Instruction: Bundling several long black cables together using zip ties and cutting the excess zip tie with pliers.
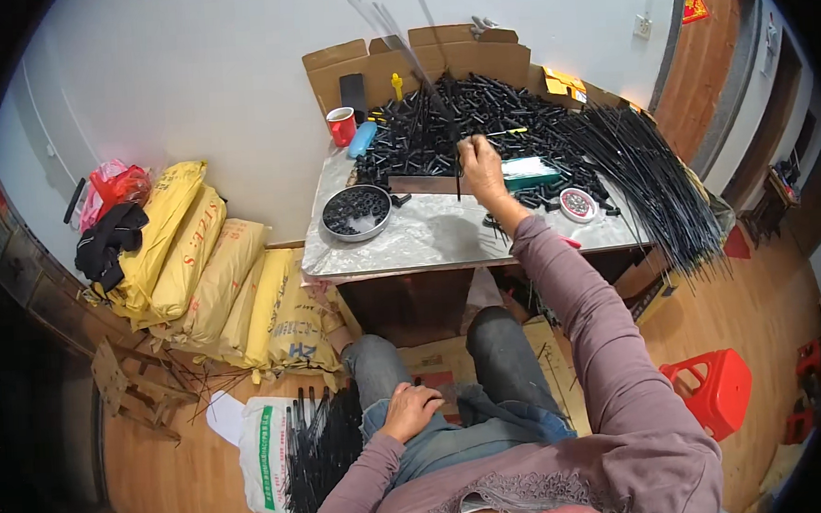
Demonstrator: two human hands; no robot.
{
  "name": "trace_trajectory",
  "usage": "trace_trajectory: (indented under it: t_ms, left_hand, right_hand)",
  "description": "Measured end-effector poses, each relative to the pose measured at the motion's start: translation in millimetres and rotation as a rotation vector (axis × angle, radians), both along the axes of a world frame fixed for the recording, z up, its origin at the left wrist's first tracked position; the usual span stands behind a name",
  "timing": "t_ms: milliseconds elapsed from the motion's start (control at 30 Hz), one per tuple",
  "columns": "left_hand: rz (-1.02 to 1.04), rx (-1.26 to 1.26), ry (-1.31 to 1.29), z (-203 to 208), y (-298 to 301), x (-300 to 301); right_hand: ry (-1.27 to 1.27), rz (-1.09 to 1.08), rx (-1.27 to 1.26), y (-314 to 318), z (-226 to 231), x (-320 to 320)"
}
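My right hand (483,169) is raised over the front of the grey-topped table (433,241), its fingers closed around a few thin black rods (457,166). These stand nearly upright, and their upper ends are smeared by motion. Beyond them spreads a heap of short black tubular parts (514,102). On my lap lies my left hand (412,411), fingers flat on the jeans and nothing visible in it. Next to the right hand is a green-edged box with white contents (527,169). A round metal tin (357,213) holding small black pieces sits at the table's left.
Long black rods (657,183) overhang the table's right edge. A red mug (341,126) and a blue object (363,139) stand at its left, cardboard (469,54) behind. Yellow sacks (197,258) line the left wall; more rods (323,447) lie beside my leg. A red stool (715,389) is at right.
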State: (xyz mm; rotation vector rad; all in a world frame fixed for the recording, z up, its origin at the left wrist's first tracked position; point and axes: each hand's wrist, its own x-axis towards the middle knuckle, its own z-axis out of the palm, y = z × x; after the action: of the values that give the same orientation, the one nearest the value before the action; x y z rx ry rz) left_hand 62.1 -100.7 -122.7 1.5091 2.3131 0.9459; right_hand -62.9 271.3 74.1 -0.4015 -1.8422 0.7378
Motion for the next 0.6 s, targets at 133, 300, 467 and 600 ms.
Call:
trace_trajectory:
  t_ms: [133,300,467,600]
  left_hand:
    - [0.052,0.126,-0.254,18,9,-7]
    - [0.085,0.557,-0.577,132,68,-58]
    - [0.002,0.852,-1.014,237,131,-103]
    - [0.038,0.953,-1.142,260,168,-107]
  right_hand:
    - [0.012,-0.026,0.071,-4,66,0]
    - [-0.105,0.108,0.073,-48,86,38]
    - [-0.334,0.216,0.251,-119,58,100]
    - [-0.37,0.248,0.21,-136,32,135]
